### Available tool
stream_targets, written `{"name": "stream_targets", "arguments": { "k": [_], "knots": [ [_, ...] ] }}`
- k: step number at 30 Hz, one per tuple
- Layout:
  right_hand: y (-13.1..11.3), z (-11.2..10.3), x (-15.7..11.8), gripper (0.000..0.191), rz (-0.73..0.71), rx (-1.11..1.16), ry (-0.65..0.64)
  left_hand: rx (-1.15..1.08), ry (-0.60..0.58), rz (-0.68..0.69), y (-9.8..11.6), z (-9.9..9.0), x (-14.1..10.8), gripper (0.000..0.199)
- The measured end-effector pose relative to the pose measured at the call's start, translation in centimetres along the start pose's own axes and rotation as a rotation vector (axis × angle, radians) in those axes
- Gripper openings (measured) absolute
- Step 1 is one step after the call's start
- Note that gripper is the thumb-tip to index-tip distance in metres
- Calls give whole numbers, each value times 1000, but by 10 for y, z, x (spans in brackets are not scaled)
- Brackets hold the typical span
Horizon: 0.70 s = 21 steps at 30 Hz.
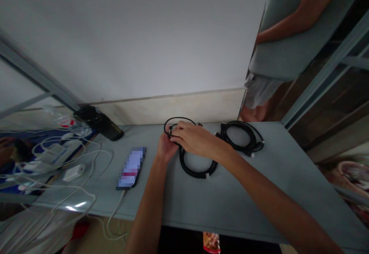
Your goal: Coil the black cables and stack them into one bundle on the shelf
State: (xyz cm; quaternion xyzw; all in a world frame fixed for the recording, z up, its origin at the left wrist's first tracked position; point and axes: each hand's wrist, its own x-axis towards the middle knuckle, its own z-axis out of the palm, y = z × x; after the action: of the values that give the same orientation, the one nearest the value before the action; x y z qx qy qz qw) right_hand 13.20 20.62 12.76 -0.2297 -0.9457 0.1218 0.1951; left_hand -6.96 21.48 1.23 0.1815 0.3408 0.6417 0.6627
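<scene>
A thin black cable [180, 118] rises in a loop above my two hands, close together over the grey desk [184, 204]. The fingers of my left hand [167, 144] are closed around part of it. From the right, my right hand [191, 136] reaches across with its fingers pinched on the same cable; the exact grip is partly hidden. Just below and right of my hands lies a coiled black cable [196, 174], partly covered by my right wrist. Another coiled black cable [243, 146] with a small white tag rests farther right.
A phone [131, 169] with a white cord lies left of my arms. A black bottle [99, 123], a clear plastic bottle [67, 121], a white charger [74, 172] and tangled white cords fill the left. Another person's arm [300, 19] shows at upper right, beside metal posts.
</scene>
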Motion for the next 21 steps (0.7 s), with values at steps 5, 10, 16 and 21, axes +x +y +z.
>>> {"name": "stream_targets", "arguments": {
  "k": [5, 10, 16, 21],
  "knots": [
    [10, 50, 0, 25, 37, -30, -315, 39, -9, -63, 2, -4, 0, 47],
    [21, 63, -2, 23, 35, -26, -312, 21, -27, -66, 3, -4, -3, 65],
    [31, 60, -4, 17, 61, -120, -279, -142, -132, 17, 4, 4, -8, 23],
    [34, 46, -4, 22, 155, -287, -124, -218, -108, 78, 10, 2, -11, 40]
  ]
}}
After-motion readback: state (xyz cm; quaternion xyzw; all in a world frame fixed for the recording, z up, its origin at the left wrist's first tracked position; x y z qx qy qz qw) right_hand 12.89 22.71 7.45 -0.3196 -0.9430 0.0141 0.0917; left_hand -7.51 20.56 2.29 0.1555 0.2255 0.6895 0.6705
